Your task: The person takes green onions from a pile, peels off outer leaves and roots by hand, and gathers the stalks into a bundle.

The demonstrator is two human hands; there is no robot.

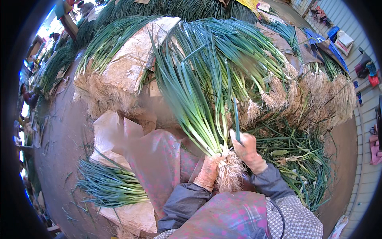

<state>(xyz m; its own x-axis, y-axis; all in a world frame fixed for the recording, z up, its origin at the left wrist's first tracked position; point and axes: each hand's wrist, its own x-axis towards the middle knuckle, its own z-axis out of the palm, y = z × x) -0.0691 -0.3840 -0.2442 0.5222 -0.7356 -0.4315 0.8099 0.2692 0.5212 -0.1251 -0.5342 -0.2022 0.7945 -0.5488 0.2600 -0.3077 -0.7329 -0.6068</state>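
Observation:
My left hand, in a pale orange glove, grips a bunch of green onions just above the roots. The long leaves fan away from me, and the pale, stringy roots hang out to the right of the hand. My right hand, also gloved, is raised just right of the stalks. A single dark green leaf stands up from its fingers. A patterned plastic apron covers my lap under both hands.
A long heap of green onions lies ahead, roots towards me, partly under sacking. Stripped leaves pile up at right. At left, another bunch lies on a sack. A person is far left; a ribbed wall stands right.

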